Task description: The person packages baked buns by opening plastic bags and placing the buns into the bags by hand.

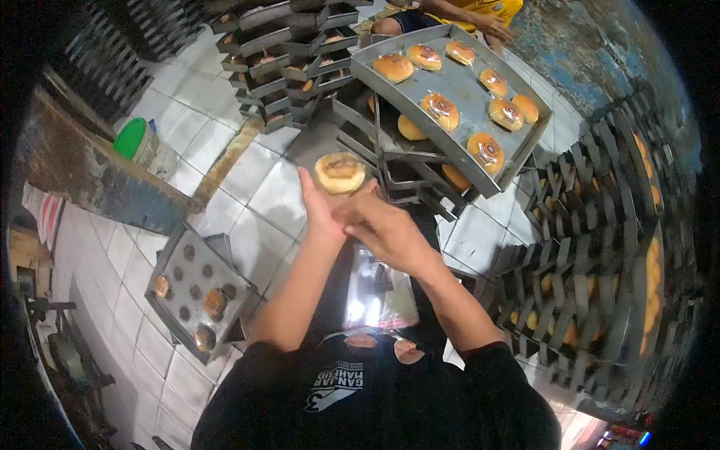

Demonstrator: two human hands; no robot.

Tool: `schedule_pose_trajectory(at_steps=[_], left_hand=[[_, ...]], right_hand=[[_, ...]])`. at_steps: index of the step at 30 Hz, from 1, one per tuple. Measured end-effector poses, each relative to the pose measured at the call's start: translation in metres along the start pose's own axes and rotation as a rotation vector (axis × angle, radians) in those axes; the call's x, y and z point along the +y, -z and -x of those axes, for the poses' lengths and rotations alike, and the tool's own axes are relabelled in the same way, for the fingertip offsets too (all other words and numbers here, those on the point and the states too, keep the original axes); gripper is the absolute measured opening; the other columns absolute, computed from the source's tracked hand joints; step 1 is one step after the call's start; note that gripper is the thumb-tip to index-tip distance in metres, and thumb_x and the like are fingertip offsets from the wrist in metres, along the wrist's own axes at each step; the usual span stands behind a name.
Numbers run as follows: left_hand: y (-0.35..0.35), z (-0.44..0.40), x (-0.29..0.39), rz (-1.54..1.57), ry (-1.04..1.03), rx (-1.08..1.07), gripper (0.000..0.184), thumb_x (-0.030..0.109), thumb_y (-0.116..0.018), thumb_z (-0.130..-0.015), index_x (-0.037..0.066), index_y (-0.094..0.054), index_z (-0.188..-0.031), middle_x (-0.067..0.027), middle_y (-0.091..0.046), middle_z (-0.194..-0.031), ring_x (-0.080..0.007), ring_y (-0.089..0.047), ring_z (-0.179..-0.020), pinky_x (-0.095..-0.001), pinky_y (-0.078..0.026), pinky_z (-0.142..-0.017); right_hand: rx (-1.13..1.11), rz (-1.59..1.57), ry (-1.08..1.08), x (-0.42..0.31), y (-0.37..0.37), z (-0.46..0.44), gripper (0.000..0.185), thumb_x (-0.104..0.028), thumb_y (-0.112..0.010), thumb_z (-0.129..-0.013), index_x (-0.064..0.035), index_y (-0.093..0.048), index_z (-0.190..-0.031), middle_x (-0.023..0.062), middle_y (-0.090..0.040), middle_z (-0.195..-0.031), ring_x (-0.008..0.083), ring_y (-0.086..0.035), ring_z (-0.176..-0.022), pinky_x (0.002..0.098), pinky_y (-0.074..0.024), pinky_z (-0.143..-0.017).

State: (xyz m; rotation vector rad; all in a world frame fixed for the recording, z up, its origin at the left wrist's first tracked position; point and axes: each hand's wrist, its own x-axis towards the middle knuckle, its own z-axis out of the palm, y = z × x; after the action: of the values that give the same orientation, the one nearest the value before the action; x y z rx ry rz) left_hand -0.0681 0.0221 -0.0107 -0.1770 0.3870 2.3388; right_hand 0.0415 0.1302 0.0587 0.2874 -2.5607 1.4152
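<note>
A bun (340, 174) with a pale side and browned middle, seemingly in clear plastic, rests in my left hand (324, 214), palm up, its fingers around the bun. Close beside that palm is my right hand (386, 231), its fingers curled together; whatever they pinch is hidden. On my lap lies a stack of clear plastic bags (380, 292). Ahead to the right, a metal tray (465, 90) carries several glossy wrapped buns (439, 110). At the lower left, another tray (196, 307) bears a few buns (214, 302) and dark round marks.
Stacked metal trays (281, 64) stand ahead, with more tray stacks (577, 277) holding buns at the right. A bucket with a green lid (130, 138) is at the left. Another person (480, 19) sits beyond the wrapped buns. The floor has white tiles (255, 172).
</note>
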Motion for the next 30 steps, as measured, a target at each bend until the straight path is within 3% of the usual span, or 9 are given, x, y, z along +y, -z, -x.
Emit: schedule_pose_trajectory(at_steps=[5,8,10,14,17,20,24,28,30], left_hand=[[0.031,-0.02,0.013,-0.194,-0.113,0.006,0.064,0.06,-0.033,-0.107,0.006,-0.056,-0.131,-0.0157,-0.063,-0.129,-0.0353,-0.059,-0.123,-0.0595,-0.051,-0.102],[0.039,-0.013,0.043,0.006,-0.148,0.058,0.061,0.059,-0.037,-0.106,0.007,-0.057,-0.131,-0.0161,-0.063,-0.129,-0.0333,-0.061,-0.12,-0.0575,-0.052,-0.101],[0.024,0.004,0.026,-0.061,-0.143,0.176,0.058,0.058,-0.038,-0.106,0.008,-0.057,-0.129,-0.0147,-0.064,-0.127,-0.0323,-0.061,-0.118,-0.0553,-0.054,-0.097],[0.033,0.007,0.005,-0.436,-0.25,0.138,0.059,0.059,-0.038,-0.106,0.008,-0.057,-0.129,-0.0133,-0.064,-0.127,-0.0311,-0.061,-0.119,-0.0536,-0.053,-0.097],[0.063,-0.006,0.025,-0.48,-0.338,0.055,0.058,0.057,-0.038,-0.107,0.008,-0.057,-0.13,-0.0124,-0.064,-0.128,-0.03,-0.061,-0.12,-0.0528,-0.051,-0.101],[0.059,0.0,0.032,-0.123,-0.244,0.126,0.056,0.055,-0.038,-0.107,0.008,-0.056,-0.132,-0.0123,-0.064,-0.128,-0.0293,-0.061,-0.12,-0.0515,-0.051,-0.103],[0.031,0.003,-0.004,-0.285,-0.173,0.328,0.052,0.052,-0.038,-0.108,0.008,-0.057,-0.127,-0.0129,-0.065,-0.121,-0.0289,-0.063,-0.112,-0.0458,-0.053,-0.101],[0.044,0.015,0.019,-0.946,-0.578,0.149,0.051,0.051,-0.038,-0.109,0.008,-0.057,-0.127,-0.0124,-0.066,-0.117,-0.0282,-0.064,-0.11,-0.0464,-0.052,-0.101],[0.04,0.029,0.032,-0.458,-0.298,0.154,0.05,0.051,-0.039,-0.108,0.009,-0.057,-0.127,-0.0118,-0.066,-0.118,-0.0275,-0.064,-0.111,-0.0471,-0.052,-0.101]], right_hand=[[-0.604,-0.749,0.164,-0.002,-0.017,0.035,0.015,-0.004,-0.072,-0.092,-0.0049,-0.059,-0.086,0.0052,-0.062,-0.091,0.0202,-0.063,-0.084,0.0318,-0.05,-0.075],[-0.359,-0.891,0.12,-0.02,-0.013,0.038,0.017,-0.005,-0.075,-0.09,-0.0037,-0.058,-0.087,0.0075,-0.064,-0.096,0.0157,-0.06,-0.079,0.0302,-0.049,-0.072],[0.178,-0.402,-0.153,0.0,-0.019,0.021,0.017,-0.004,-0.075,-0.09,-0.0014,-0.058,-0.089,0.006,-0.064,-0.1,0.0093,-0.059,-0.083,0.0267,-0.0485,-0.069],[-0.081,-0.276,-0.089,0.036,-0.048,0.022,0.02,-0.006,-0.071,-0.094,-0.0028,-0.054,-0.084,0.0014,-0.061,-0.097,0.0075,-0.055,-0.077,0.0249,-0.0471,-0.066],[-0.523,-1.125,0.065,-0.014,-0.008,0.045,0.021,-0.004,-0.071,-0.094,-0.0052,-0.051,-0.086,0.0006,-0.061,-0.098,0.0057,-0.053,-0.073,0.0231,-0.0461,-0.062],[0.095,-0.627,-0.461,0.003,-0.019,0.033,0.017,-0.01,-0.076,-0.09,-0.0053,-0.066,-0.103,0.0053,-0.067,-0.093,0.0149,-0.061,-0.088,0.03,-0.0492,-0.078],[0.037,-0.097,0.123,0.048,-0.053,0.02,0.02,-0.003,-0.07,-0.094,-0.0058,-0.05,-0.091,0.0041,-0.065,-0.103,0.0076,-0.057,-0.072,0.0236,-0.0486,-0.061],[-0.283,-0.759,-0.311,-0.006,0.0,0.048,0.02,-0.005,-0.072,-0.093,-0.0035,-0.052,-0.092,0.0051,-0.064,-0.099,0.0132,-0.063,-0.081,0.0272,-0.0521,-0.07],[-0.131,-0.712,-0.337,0.005,-0.003,0.058,0.02,-0.007,-0.074,-0.091,-0.0023,-0.056,-0.097,0.0055,-0.064,-0.099,0.0146,-0.064,-0.087,0.0287,-0.0531,-0.076]])
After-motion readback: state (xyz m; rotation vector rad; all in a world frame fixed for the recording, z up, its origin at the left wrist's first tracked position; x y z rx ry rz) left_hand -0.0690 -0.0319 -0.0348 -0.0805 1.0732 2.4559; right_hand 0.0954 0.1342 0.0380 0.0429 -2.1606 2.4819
